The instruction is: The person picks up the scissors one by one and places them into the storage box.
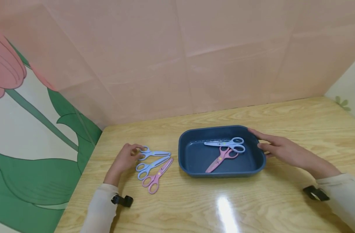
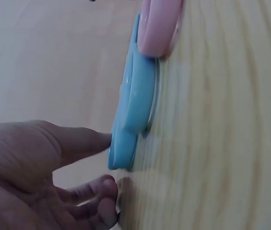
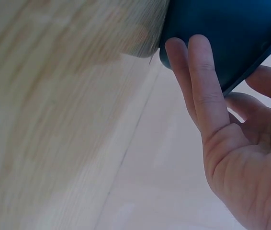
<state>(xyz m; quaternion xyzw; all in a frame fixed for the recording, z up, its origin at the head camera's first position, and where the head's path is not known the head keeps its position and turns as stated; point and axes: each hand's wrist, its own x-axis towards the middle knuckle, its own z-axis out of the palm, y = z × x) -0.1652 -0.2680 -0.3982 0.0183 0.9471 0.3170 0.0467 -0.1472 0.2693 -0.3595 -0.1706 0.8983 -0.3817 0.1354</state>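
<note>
My left hand (image 1: 126, 158) is at the handle loops of the farthest of two blue scissors (image 1: 161, 153) on the table, thumb and fingertips right at the loops. In the left wrist view the thumb (image 2: 85, 143) meets the blue handle (image 2: 122, 151), with other fingers curled beside it. Nearer lie the second blue scissors (image 1: 148, 167) and pink scissors (image 1: 155, 178). With my right hand (image 1: 277, 149) I hold the right end of a dark blue tray (image 1: 192, 173), fingers (image 3: 205, 72) against its outer wall. Inside it, blue scissors (image 1: 224, 143) overlap pink scissors (image 1: 221, 159).
The wood-grain table (image 1: 177, 204) meets a pink-covered wall (image 1: 142, 81) at the back. A wall with painted flowers and leaves (image 1: 34, 174) stands on the left. A black wrist strap (image 1: 122, 200) is on the left sleeve, another (image 1: 316, 193) by the right.
</note>
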